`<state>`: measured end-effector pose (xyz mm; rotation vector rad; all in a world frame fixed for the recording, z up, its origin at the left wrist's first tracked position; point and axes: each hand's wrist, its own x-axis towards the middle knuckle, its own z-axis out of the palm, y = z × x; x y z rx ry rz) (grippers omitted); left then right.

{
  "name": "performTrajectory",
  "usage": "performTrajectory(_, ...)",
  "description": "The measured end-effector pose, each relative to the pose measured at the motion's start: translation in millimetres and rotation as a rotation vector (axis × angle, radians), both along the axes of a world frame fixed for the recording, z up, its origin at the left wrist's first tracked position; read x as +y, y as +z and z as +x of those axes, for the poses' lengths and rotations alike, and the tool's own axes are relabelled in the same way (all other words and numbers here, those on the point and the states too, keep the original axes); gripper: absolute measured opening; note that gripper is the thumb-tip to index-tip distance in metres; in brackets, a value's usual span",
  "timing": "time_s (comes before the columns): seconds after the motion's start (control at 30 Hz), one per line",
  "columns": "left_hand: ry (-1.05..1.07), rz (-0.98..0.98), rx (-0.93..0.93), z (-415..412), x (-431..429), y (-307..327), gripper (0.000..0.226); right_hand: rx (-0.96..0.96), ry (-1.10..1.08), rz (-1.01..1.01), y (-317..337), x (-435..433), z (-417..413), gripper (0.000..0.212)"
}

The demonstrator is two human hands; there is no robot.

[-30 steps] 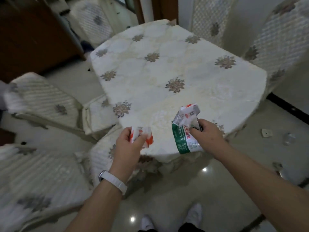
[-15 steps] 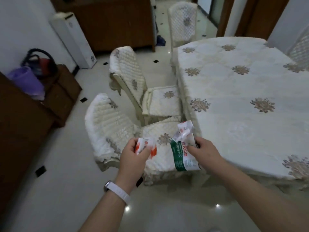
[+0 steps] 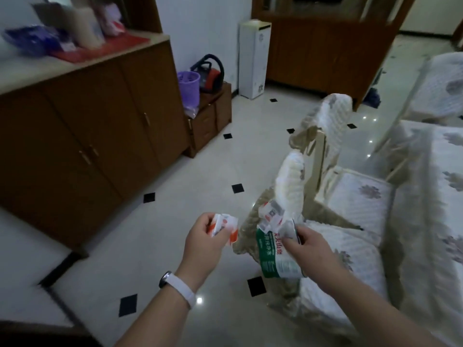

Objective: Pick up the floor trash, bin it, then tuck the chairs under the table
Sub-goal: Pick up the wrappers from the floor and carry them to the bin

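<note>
At far left a brown cabinet (image 3: 82,136) stands against the wall, its top carrying blurred items that cannot be identified. Right of it, a purple basket (image 3: 189,88) sits on a low wooden unit (image 3: 209,116), with a red and black appliance (image 3: 210,76) just beside the basket. A white upright unit (image 3: 253,58) stands against the wall further right. The floor (image 3: 175,184) is pale tile with small black diamond insets. The left hand (image 3: 205,242), wearing a white wristband (image 3: 179,288), is held above the floor with fingers curled closed around a crumpled white and orange wrapper (image 3: 224,227); part of the wrapper protrudes from the right side of the fist. The right hand (image 3: 309,249) is pinched closed, thumb against fingers, on the upper part of a green and white label (image 3: 275,256) together with a crumpled white and red wrapper (image 3: 271,215) bunched above the grip. The label hangs below the grip with its long axis near vertical and its lower edge pointing at the floor. Both hands are near each other but apart. Behind the right hand, 2 chairs (image 3: 350,204) with quilted white covers stand pulled out beside the desk (image 3: 436,196), which is draped in a white floral cloth at far right.
</note>
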<state>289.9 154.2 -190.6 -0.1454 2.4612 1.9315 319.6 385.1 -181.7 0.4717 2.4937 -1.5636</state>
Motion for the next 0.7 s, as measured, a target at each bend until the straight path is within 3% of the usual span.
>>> performTrajectory(0.07, 0.028, -0.010, -0.021, -15, -10, -6, 0.007, -0.010, 0.031, -0.019, -7, -7, -22, 0.023)
performTrajectory(0.17, 0.081, -0.033, -0.030, -45, -20, -11, 0.008, -0.020, 0.059, -0.044, -16, -12, -65, 0.013)
performTrajectory(0.33, 0.135, -0.095, -0.041, -105, -32, 8, 0.015, 0.012, 0.115, -0.211, -18, -25, -156, 0.012)
performTrajectory(0.7, 0.339, -0.075, -0.011, -223, -108, 23, 0.012, -0.016, 0.230, -0.215, -28, -109, -318, 0.007)
